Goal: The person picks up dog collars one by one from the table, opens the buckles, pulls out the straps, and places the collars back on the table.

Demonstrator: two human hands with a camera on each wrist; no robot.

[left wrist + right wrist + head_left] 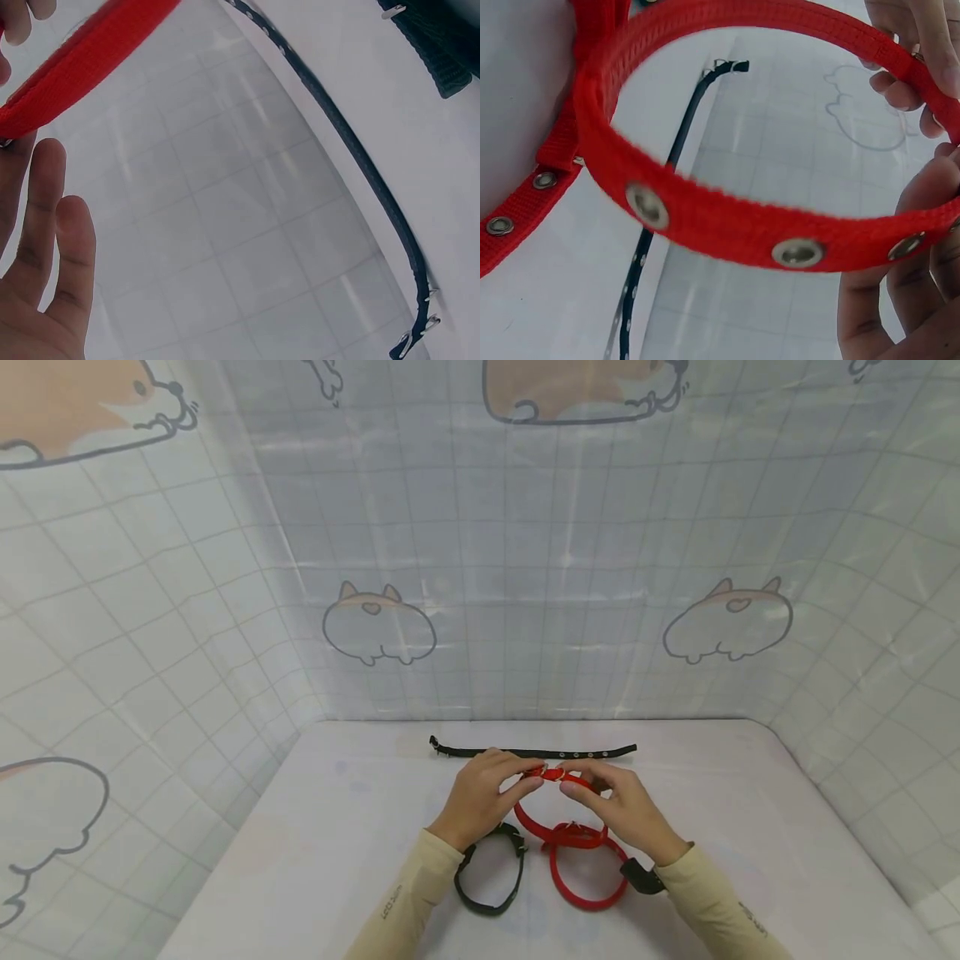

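Note:
A red collar (534, 825) with metal eyelets is bent into a loop above the table. My left hand (483, 793) pinches it near the buckle end, between thumb and fingers. My right hand (624, 806) pinches the band just to the right, close to the left fingertips. In the right wrist view the looped red collar (712, 236) shows several eyelets; the buckle is mostly hidden by fingers. Below the hands, a second red collar (589, 905) lies in a ring on the table, partly overlapped in the head view by the held one.
A dark collar (486, 909) lies closed in a ring left of the red one. Behind the hands, another dark collar (525, 752) lies stretched out along the back of the white table (300, 860). Patterned sheeting (517, 652) rises behind and at both sides.

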